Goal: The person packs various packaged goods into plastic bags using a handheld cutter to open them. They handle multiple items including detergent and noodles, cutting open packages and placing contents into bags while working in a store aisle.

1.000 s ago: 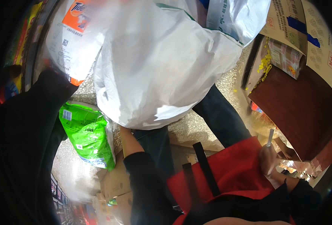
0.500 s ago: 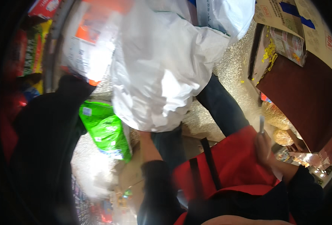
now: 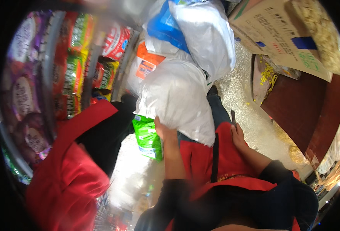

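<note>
Grasping the front sack (image 3: 174, 90) at its lower left edge, the left hand (image 3: 164, 130) has fingers partly hidden, so how firmly they close is hard to tell. The sack is before the red apron (image 3: 231, 158), beside the green bag (image 3: 146, 139). The right hand (image 3: 238, 138) curls its fingers round a slim tool (image 3: 233, 116).

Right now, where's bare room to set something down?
Speckled floor shows between the right leg and the reddish-brown panel, with scattered yellow bits; another, glare-washed patch lies between the green package and the co-worker's dark clothing. Beyond the left hand, the white sack and orange-marked bag crowd together.
</note>
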A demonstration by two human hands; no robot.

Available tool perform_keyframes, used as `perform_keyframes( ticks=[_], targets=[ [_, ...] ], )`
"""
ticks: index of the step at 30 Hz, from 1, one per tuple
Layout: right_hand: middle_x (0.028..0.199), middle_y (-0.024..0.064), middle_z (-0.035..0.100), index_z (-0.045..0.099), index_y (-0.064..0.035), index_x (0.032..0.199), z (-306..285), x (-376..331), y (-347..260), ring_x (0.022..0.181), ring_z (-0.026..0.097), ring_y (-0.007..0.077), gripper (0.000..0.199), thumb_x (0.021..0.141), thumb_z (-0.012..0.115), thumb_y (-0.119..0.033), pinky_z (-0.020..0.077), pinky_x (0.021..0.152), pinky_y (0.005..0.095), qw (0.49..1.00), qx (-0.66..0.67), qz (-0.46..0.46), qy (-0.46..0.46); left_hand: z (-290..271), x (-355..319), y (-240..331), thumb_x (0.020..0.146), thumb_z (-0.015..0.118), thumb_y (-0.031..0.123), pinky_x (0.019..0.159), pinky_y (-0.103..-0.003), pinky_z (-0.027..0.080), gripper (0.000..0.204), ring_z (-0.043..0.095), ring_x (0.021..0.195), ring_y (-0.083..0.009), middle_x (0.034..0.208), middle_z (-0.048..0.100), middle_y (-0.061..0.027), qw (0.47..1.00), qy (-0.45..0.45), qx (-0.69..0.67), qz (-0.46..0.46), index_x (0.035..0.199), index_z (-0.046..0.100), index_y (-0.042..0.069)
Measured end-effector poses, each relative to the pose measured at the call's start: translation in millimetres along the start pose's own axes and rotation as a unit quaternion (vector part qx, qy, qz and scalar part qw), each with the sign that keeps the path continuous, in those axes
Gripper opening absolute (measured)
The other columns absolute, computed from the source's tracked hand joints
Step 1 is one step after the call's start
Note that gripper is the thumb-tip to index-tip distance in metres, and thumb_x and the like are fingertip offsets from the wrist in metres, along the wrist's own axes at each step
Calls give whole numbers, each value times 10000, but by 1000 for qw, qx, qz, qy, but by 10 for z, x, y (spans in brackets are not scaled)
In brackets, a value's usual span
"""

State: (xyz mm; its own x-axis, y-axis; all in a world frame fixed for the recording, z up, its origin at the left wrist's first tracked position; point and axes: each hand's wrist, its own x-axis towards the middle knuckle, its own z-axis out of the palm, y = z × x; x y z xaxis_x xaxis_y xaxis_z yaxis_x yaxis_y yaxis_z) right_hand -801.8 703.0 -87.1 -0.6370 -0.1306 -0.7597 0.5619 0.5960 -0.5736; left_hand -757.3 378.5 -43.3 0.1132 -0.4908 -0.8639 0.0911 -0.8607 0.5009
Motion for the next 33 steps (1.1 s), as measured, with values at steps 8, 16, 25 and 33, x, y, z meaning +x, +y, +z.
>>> perform_keyframes(
  ticks=[8, 16, 25, 33],
  targets=[
    [768, 57, 575, 556, -2, 871, 262, 92, -1272, 700, 540, 126, 396, 793, 660, -376, 438, 631, 277, 999, -2, 32, 34, 1083, -605, 234, 855, 457, 282, 884, -440, 447, 472, 522, 1057, -324, 1184, 519, -178, 981, -193, -14, 16, 1193, 470, -47],
    [694, 23, 534, 483, -78, 971, 1170, -7, -1259, 470, 474, 112, 245, 787, 633, -138, 365, 365, 212, 803, 542, 186, 162, 1031, 257, 525, 884, 485, 319, 582, -305, 442, 298, 547, 719, -159, 829, 563, -61, 901, -262, 335, 86, 901, 565, 32],
    [677, 36, 548, 496, -75, 891, 1035, -19, -1173, 522, 521, 174, 221, 762, 644, -178, 420, 481, 309, 934, 291, 116, 173, 1263, 1065, 1827, 808, 550, 545, 365, -217, 285, 477, 429, 445, -97, 610, 485, -7, 758, -221, 613, 26, 784, 516, 69],
    [731, 244, 554, 465, -6, 930, 848, -541, -1655, 703, 569, 402, 249, 743, 562, -140, 425, 607, 451, 997, -37, -48, 45, 989, 319, 1976, 818, 606, 178, 382, -223, 235, 217, 367, 423, -67, 576, 482, 15, 855, -275, 380, 221, 644, 546, 64]
  ],
)
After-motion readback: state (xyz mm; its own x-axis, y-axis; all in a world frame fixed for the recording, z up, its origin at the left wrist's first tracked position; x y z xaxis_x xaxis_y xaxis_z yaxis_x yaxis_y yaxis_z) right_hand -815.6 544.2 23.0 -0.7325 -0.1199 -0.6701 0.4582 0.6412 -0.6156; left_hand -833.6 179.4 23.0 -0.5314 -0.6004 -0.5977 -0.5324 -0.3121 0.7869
